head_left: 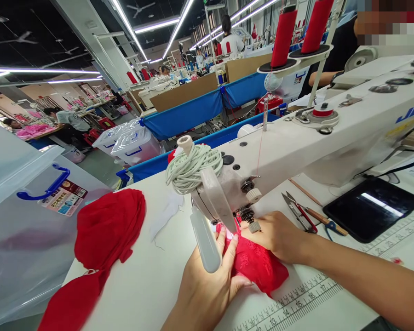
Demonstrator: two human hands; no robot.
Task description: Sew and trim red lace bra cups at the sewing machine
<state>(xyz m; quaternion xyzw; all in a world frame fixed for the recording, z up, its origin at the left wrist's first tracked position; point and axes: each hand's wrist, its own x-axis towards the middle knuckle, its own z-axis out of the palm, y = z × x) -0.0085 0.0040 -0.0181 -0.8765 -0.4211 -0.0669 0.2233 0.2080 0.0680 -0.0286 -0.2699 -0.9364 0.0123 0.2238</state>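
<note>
A piece of red lace fabric [257,266] lies under the head of a white sewing machine [286,151]. My left hand [207,278] is on the fabric's left side, its fingers near the needle area and its thumb at the lower edge, gripping the cloth. From the right, my right hand [279,236] holds the same fabric close to the needle, fingers bent and partly hidden by the tension knobs. The grey lever [205,241] on the machine's front hangs in front of my left fingers. The machine head hides the needle and presser foot.
Left on the table lie red fabric pieces [110,230] and a white scrap [167,211]. Thread snips [300,214], a wooden-handled tool [326,220] and a black tablet [372,207] lie right. Pale cord [196,168] is bundled on the machine. A clear plastic bin [79,174] stands left.
</note>
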